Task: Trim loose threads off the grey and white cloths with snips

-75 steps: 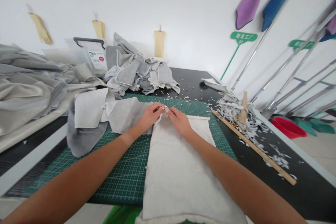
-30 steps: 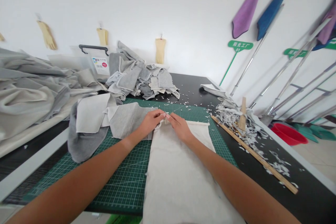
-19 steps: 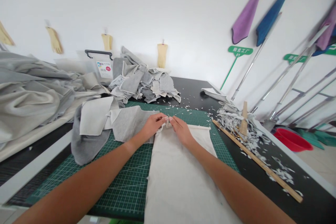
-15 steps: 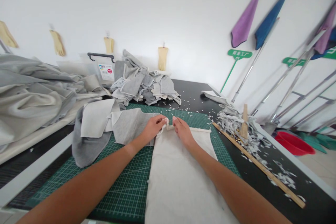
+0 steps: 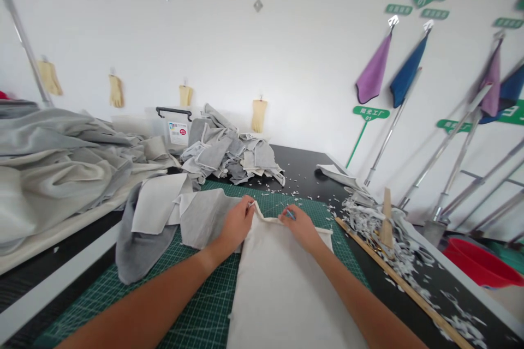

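Note:
A long cream cloth (image 5: 282, 283) lies lengthwise on the green cutting mat (image 5: 196, 305) in front of me. My left hand (image 5: 237, 224) pinches the cloth's far left corner, fingers closed on the hem. My right hand (image 5: 301, 226) pinches the same far edge a little to the right, fingers closed, with something small and blue showing at its fingertips. The stretch of hem between the two hands is lifted slightly off the mat.
Grey fabric pieces (image 5: 164, 212) lie left of the cloth, with a bigger heap (image 5: 233, 152) behind and folded fabric (image 5: 53, 163) at far left. A wooden ruler (image 5: 401, 283), a wooden tool (image 5: 385, 218) and scraps (image 5: 368, 218) lie right. Poles (image 5: 450, 158) lean on the wall; red basin (image 5: 478, 264).
My hands, which met at the middle of the hem, have drawn apart along the far edge. The camera has tilted up, showing more wall and green signs.

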Tool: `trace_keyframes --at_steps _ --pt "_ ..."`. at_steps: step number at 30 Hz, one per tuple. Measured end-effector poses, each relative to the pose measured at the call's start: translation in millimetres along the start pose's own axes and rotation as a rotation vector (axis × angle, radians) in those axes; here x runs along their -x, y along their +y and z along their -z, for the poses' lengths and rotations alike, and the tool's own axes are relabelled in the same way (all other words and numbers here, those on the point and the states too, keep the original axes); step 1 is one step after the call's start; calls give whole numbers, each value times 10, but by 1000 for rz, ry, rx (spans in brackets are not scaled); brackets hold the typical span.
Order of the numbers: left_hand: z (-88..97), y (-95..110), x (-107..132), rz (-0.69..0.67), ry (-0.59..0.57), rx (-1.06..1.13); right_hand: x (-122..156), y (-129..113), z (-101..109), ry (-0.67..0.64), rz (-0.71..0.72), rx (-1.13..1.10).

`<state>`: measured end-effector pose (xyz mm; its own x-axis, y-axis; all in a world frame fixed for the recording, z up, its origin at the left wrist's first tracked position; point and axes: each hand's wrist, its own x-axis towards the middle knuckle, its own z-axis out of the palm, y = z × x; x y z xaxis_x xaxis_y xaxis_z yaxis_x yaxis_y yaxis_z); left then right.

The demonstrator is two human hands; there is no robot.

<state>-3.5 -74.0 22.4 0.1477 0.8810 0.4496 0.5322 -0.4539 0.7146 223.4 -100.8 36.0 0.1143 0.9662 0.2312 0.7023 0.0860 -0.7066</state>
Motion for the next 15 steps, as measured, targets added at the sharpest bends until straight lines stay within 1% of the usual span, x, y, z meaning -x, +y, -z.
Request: trace_keyframes --at_steps 2,5,10,13,15 --pt "4 -7 1 40 0 -90 -21 88 91 -28 -44 56" --pt "-7 -24 -8 84 -5 -217 -31 212 266 -44 -57 131" --pt "-11 3 -14 69 27 -397 59 405 613 -115 -8 272" --pt "9 71 0 55 92 -534 140 532 784 -131 27 390" --pt "28 138 10 15 126 -602 177 614 866 -132 20 455"
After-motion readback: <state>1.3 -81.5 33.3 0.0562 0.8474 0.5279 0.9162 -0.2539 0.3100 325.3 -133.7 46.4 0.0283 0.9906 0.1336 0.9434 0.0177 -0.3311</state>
